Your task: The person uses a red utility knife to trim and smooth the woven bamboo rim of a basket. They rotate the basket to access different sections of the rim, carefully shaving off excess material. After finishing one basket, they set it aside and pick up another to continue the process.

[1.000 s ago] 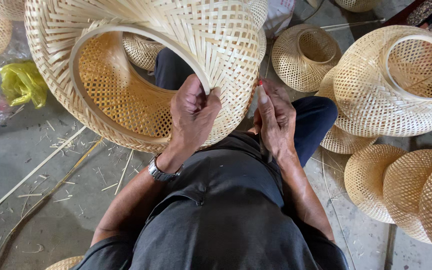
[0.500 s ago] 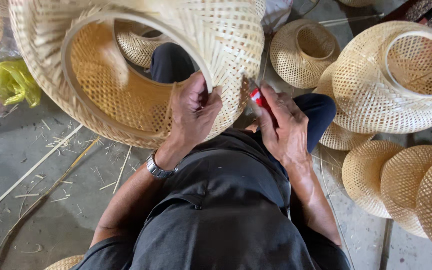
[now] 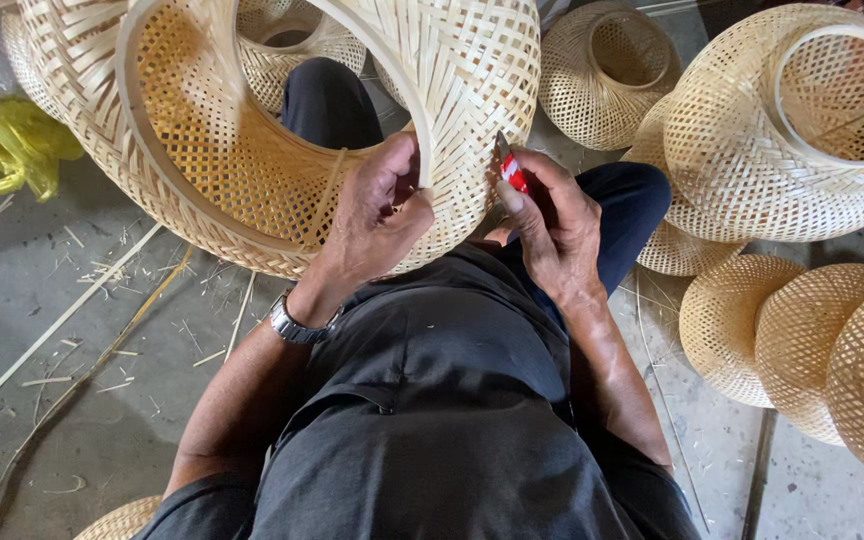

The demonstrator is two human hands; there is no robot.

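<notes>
Woven pale bamboo lampshade (image 3: pixel 472 90), large and bell-shaped, lies tilted across my lap with its round opening turned toward my left and its long axis running from lower right to upper left. My left hand (image 3: pixel 377 215) is closed over the near rim of that opening, thumb outside, fingers curled inside the weave. My right hand (image 3: pixel 552 225) is clenched on a small red-handled cutter (image 3: pixel 510 170), whose tip points up and touches the shade's outer wall just right of the left-hand grip; the right hand is thus the nearer to the spot being worked. Nothing lies inside the shade except my dark-trousered knee (image 3: pixel 327 100), seen through the opening. Farther right, finished woven shades (image 3: pixel 782 130) are stacked on the concrete floor (image 3: pixel 72 330), all empty. At the floor's far left edge sits a crumpled yellow plastic bag (image 3: pixel 7 145), with loose bamboo strips (image 3: pixel 82 370) nearer.
</notes>
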